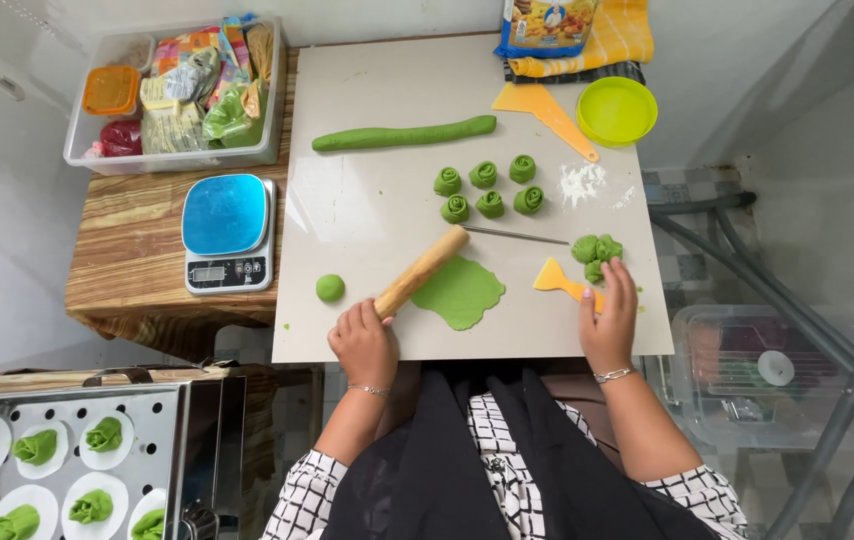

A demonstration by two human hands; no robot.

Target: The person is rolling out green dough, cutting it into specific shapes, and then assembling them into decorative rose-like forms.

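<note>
My left hand [362, 345] grips the near end of a wooden rolling pin [425, 268], which lies slanted across a flattened sheet of green dough [462, 292] on the white board [367, 215]. My right hand [609, 320] rests on the handle of a small yellow scraper [554, 277] at the board's right side. Just beyond that hand sits a clump of green dough scraps [597, 252]. A small green dough ball [330, 288] lies left of the pin. Several rolled green dough rosettes [488, 188] stand mid-board, with a long green dough log [402, 135] behind them.
A thin metal rod [517, 236] lies past the pin. A larger yellow scraper [542, 110], yellow-green lid [616, 110] and flour patch [581, 183] sit at back right. A blue-topped scale [228, 232] and clear bin [175, 95] stand left. A steamer tray [57, 465] of shaped dough sits lower left.
</note>
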